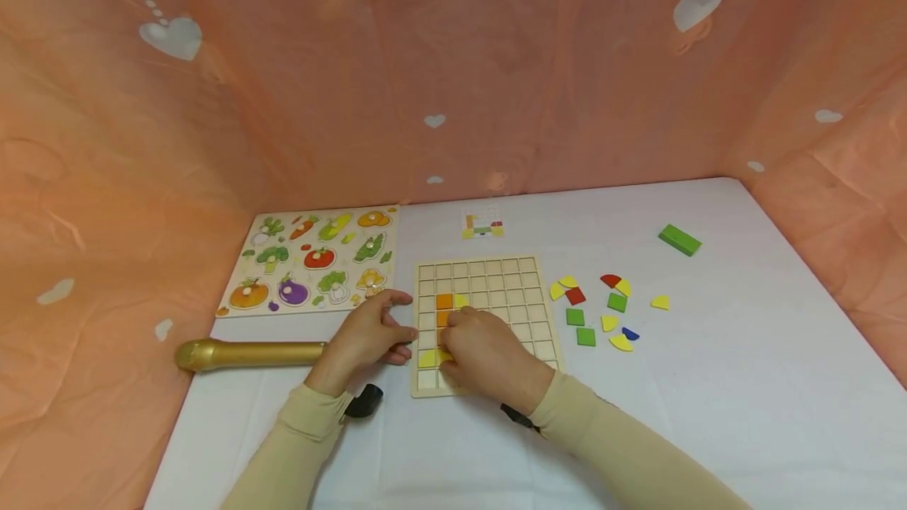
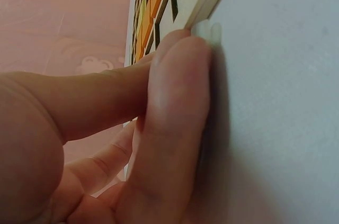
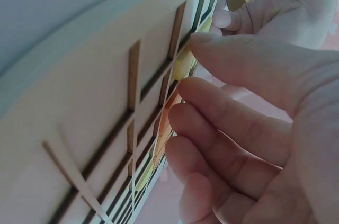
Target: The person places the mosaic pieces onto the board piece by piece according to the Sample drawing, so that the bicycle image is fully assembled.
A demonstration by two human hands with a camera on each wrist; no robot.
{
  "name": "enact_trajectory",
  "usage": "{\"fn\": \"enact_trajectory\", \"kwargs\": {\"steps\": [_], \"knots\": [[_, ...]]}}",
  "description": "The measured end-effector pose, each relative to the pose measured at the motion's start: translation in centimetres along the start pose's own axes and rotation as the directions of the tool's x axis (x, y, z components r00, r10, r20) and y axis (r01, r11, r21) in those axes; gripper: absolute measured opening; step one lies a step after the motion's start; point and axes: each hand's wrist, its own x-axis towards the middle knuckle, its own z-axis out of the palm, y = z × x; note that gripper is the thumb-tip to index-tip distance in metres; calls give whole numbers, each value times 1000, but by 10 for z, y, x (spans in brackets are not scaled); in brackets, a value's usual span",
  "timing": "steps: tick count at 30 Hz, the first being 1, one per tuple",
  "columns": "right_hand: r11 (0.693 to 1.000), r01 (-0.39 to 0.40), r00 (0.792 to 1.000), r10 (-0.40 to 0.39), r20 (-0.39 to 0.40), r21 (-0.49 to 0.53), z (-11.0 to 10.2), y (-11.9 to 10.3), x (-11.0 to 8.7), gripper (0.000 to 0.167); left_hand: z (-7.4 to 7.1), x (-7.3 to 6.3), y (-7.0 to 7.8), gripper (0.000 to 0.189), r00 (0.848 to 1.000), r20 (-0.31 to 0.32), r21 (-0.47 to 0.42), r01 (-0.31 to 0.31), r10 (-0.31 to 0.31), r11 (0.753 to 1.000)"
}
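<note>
My right hand bends over the wooden grid board. In the right wrist view its thumb and index finger pinch a yellow piece at a cell of the grid. At the board's left edge, my left hand touches the frame with its fingertips, fingers loosely bent. Two orange square tiles lie one below the other in the grid, with a yellow tile beside the upper one. Another yellow tile sits near the lower left corner. My right fingers hide part of that row.
Loose yellow, red, blue and green tiles lie right of the board. Farther right is a green block. A small pattern card lies behind the board. A vegetable puzzle and a gold microphone are at the left.
</note>
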Motion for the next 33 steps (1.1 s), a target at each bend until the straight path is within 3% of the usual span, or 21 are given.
{"fn": "enact_trajectory", "kwargs": {"steps": [33], "knots": [[1000,-6,1000,6,17,-16,-3,-2,0,14,-1,0,1,58,1000,7,12,4,-4,1000]]}}
